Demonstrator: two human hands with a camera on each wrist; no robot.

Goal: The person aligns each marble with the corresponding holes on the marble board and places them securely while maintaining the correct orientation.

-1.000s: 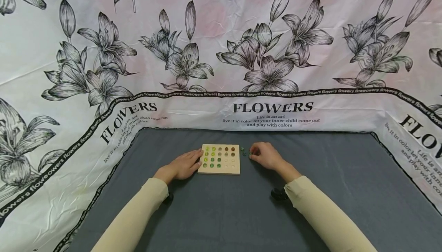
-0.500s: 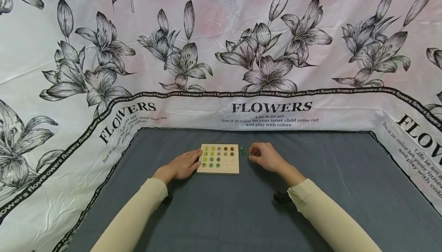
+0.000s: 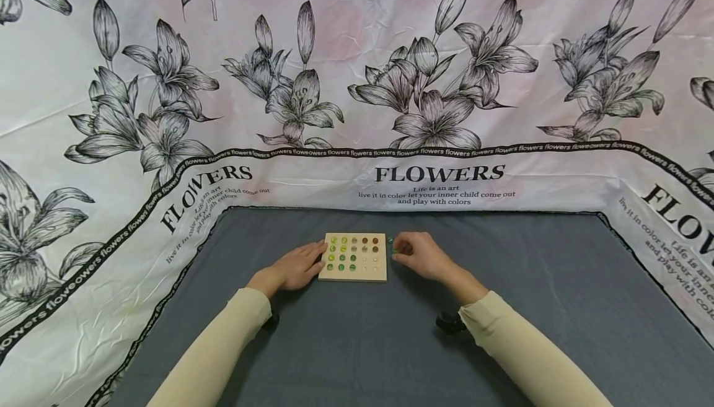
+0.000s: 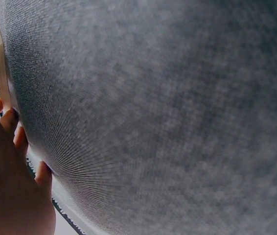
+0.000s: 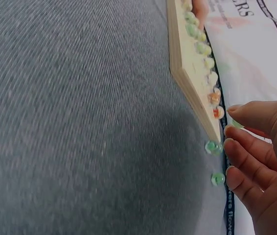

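Observation:
A pale wooden board (image 3: 358, 277) with rows of round hollows lies on the grey cloth, holding yellow, green, clear and brown glass marbles. Several hollows at its lower right hold no marble. My left hand (image 3: 298, 266) rests against the board's left edge with its fingers stretched; the left wrist view shows the hand (image 4: 13, 171) beside the wooden edge. Just off the right side, my right hand (image 3: 425, 254) pinches a green marble (image 5: 236, 123) between thumb and fingertips, mostly covered by them. Two loose green marbles, one a near marble (image 5: 218, 178) and one a farther marble (image 5: 213, 147), lie by the board's corner.
Grey cloth (image 3: 357, 345) covers the tabletop around the board. Behind it hangs a white sheet (image 3: 312, 178) printed with flowers and lettering. A dark wrist device (image 3: 449, 323) sits under the right sleeve (image 3: 519, 339).
My right hand has moved a little left, closer to the board's right edge, with the green marble in its fingertips. The left hand and the board stay put.

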